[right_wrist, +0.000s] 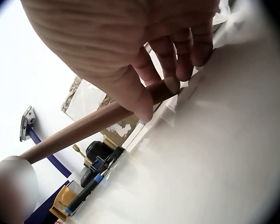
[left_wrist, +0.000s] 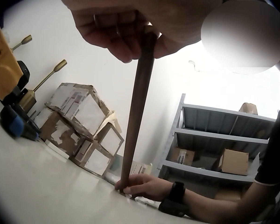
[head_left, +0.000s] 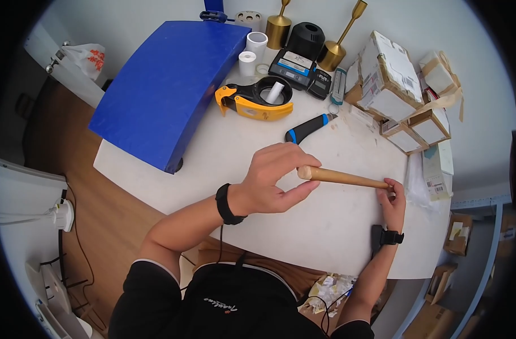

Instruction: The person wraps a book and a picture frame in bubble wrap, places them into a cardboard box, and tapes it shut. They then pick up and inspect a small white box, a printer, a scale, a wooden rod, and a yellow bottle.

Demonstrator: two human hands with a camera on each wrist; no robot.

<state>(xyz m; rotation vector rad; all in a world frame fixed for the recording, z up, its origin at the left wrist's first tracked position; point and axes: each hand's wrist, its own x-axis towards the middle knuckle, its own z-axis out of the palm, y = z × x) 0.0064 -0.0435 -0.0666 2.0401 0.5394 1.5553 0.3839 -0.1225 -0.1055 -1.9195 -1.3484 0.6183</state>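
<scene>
A plain wooden rod [head_left: 348,178] spans the space between both hands above the white table. My left hand [head_left: 269,181] pinches its near, thicker-looking end between thumb and fingers. At the far end, my right hand [head_left: 392,203] grips the rod between thumb and index finger. In the left wrist view the rod [left_wrist: 137,107] runs down from my left hand [left_wrist: 130,32] to my right hand [left_wrist: 147,187], close over the tabletop. The right wrist view shows the rod's cut tip [right_wrist: 171,86] poking out past the right thumb, with the other fingers loosely bent beside it.
A blue-handled utility knife [head_left: 309,129] lies beyond the hands, near a yellow tape dispenser [head_left: 258,104]. Further back stand a scale [head_left: 294,68] and brass holders [head_left: 277,31]. Cardboard boxes [head_left: 385,76] are stacked at right; a large blue board [head_left: 167,85] covers the left.
</scene>
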